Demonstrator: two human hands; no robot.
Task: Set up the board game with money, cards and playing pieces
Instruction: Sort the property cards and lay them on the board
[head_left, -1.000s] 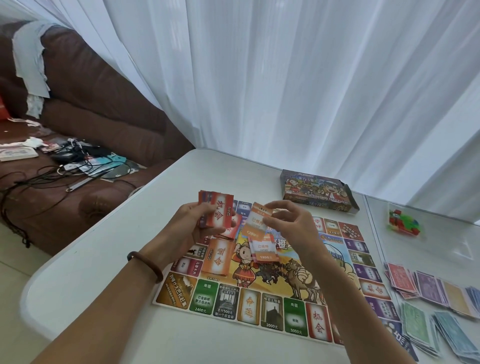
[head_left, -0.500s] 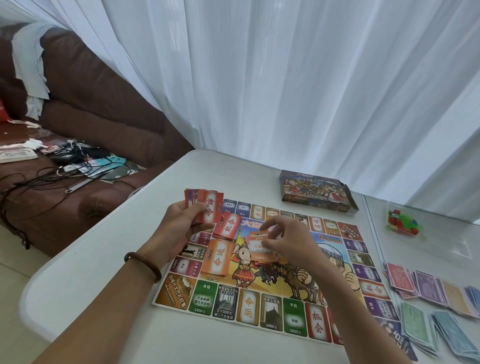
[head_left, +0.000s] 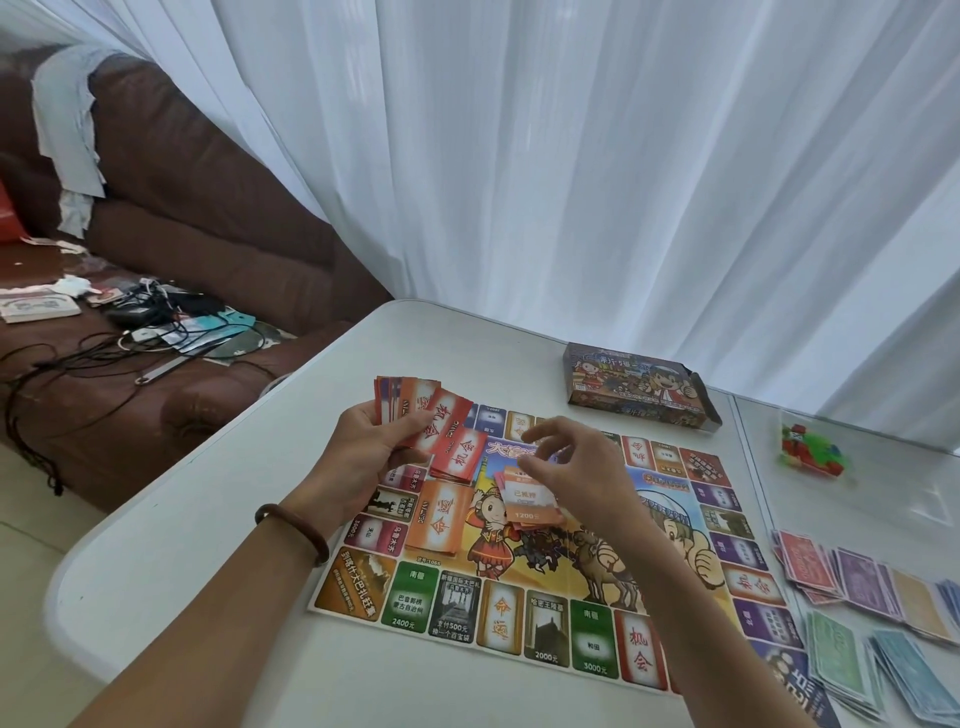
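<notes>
One white table, laid with the game board flat, money stacks fanned at the near right. Gripping a fan of red and orange cards in the left hand, thumb clamped on top, over the board's far-left corner. Hovering the right hand above the middle pile of property cards, fingers spread and loosely curled, pinching nothing. Next, by the look of it: peel off the top card, match its back, set it square on its pile, no scattering.
</notes>
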